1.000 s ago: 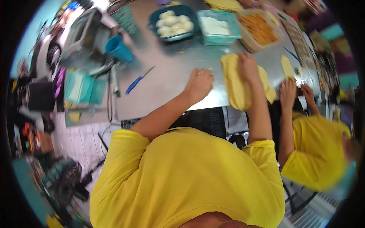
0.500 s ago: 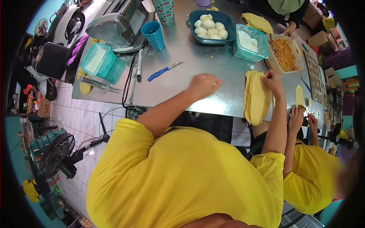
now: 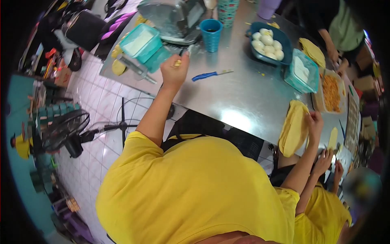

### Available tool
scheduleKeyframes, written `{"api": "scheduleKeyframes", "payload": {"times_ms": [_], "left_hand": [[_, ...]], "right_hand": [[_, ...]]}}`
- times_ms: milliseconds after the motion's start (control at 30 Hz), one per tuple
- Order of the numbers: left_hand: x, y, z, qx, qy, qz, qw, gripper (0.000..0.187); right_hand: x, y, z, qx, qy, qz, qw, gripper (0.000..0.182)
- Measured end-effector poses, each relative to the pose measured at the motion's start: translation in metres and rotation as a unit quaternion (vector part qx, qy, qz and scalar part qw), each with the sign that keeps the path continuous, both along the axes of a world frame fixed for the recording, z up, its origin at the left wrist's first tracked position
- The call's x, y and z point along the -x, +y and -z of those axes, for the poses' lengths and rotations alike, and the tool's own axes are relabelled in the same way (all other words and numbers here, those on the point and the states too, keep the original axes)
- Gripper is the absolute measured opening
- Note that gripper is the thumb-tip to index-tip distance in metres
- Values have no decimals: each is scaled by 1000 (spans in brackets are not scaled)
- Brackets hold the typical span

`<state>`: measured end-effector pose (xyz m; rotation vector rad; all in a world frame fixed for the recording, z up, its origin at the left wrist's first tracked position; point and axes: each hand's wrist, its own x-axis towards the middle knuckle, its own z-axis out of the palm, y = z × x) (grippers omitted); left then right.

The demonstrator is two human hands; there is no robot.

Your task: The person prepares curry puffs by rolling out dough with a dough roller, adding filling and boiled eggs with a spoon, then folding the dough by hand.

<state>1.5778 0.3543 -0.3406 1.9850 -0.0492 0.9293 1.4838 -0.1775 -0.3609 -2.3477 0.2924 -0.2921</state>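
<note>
The steel desk (image 3: pixel 231 97) runs across the room, crowded along its far side. A dough-rolling machine (image 3: pixel 174 18) stands at the far left end, with a teal lidded tub (image 3: pixel 140 42) beside it. Further along sit a blue dish of dough balls (image 3: pixel 268 40), a teal container of flour (image 3: pixel 302 71) and a tray of orange filling (image 3: pixel 331 91). A stack of yellow dough sheets (image 3: pixel 293 128) hangs over the near edge, the right hand (image 3: pixel 315 122) gripping it. A blue cup (image 3: pixel 211 34) and a blue-handled knife (image 3: pixel 209 75) lie mid-desk. The left hand (image 3: pixel 174 71) pinches a small scrap of yellow dough (image 3: pixel 177 63) near the tub.
</note>
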Motion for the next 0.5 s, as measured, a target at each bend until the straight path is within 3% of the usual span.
{"api": "scheduleKeyframes", "payload": {"times_ms": [33,100,267,333,400,467,500], "left_hand": [[5,16,1,38,28,-21,999,34],[14,48,3,74,36,-54,995,34],[34,105,2,202,52,-140,968,33],[36,132,20,333,23,-183,925,31],[35,165,33,331,0,-208,921,28],[27,194,39,416,-30,-275,866,23],[24,202,37,412,-13,-271,870,27]], "right_hand": [[2,7,-5,-3,1,-14,1000,10],[5,18,-16,-130,-7,8,991,11],[2,19,0,-154,-44,8,987,11],[3,21,-1,154,-120,-24,981,10],[3,28,-2,190,-117,-15,975,10],[2,31,0,227,-112,-3,967,10],[2,31,3,241,-105,9,965,9]]}}
